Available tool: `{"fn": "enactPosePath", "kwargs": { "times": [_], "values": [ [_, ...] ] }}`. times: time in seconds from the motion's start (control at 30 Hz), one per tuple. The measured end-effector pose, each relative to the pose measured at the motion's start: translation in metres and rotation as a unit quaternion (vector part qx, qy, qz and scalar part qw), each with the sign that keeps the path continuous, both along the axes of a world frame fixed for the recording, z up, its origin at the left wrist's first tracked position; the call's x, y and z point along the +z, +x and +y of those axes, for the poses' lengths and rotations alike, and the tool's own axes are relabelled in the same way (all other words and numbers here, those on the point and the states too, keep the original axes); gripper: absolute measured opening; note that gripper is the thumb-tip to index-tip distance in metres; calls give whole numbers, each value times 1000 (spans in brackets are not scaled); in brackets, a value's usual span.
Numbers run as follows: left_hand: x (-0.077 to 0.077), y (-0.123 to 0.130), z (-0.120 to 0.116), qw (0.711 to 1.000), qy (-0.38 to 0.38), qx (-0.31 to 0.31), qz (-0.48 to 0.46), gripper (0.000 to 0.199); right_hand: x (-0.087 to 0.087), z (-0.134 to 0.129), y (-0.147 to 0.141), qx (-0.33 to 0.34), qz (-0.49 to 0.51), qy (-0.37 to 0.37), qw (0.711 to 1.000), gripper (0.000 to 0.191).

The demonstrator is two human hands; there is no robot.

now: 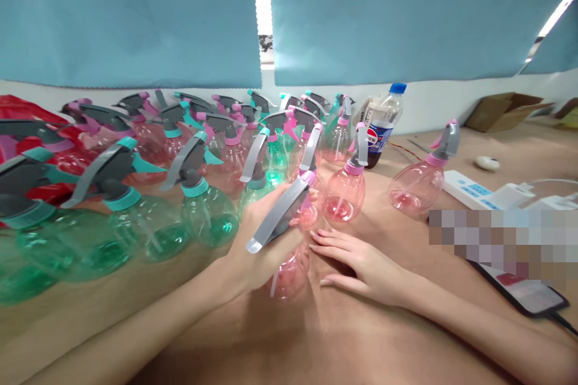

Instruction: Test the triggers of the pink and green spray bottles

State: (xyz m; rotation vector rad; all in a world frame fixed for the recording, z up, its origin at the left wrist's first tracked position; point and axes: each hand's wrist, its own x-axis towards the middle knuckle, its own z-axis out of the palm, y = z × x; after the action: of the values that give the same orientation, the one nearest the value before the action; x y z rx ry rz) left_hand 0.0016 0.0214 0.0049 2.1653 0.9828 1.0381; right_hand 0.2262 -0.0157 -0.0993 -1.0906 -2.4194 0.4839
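A pink spray bottle (pixel 289 274) with a grey trigger head stands at the middle of the table, a little pink liquid in its base. My left hand (pixel 259 237) is wrapped round its neck, below the grey lever. Just to the right, my right hand (pixel 356 261) hovers low over or rests on the tabletop, fingers spread and holding nothing. Behind the hands stands another pink spray bottle (pixel 345 189). A green spray bottle (pixel 210 213) is left of my left hand, and one more pink bottle (pixel 418 183) leans at the right.
Several green and pink spray bottles crowd the left and back of the table (pixel 217 343). A cola bottle (pixel 382 126) stands behind. On the right are a white power strip (pixel 469 189), a phone (pixel 528 292), a white mouse (pixel 487 163) and a cardboard box (pixel 501 111).
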Motion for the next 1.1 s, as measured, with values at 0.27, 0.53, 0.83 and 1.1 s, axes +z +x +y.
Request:
{"fn": "enactPosePath", "kwargs": {
  "times": [0.27,0.53,0.83,1.1],
  "values": [
    [-4,-1,0,999,-3,-34,-32,9,2,1,1,6,-7,-11,1000,55],
    [-1,1,-1,998,-38,-37,-44,13,2,0,1,8,-2,-6,1000,54],
    [-4,1,0,998,-19,-39,-43,11,4,2,2,19,-7,-4,1000,54],
    [5,4,-11,999,-12,-8,-31,13,3,1,2,17,4,-7,1000,54]
  ]
}}
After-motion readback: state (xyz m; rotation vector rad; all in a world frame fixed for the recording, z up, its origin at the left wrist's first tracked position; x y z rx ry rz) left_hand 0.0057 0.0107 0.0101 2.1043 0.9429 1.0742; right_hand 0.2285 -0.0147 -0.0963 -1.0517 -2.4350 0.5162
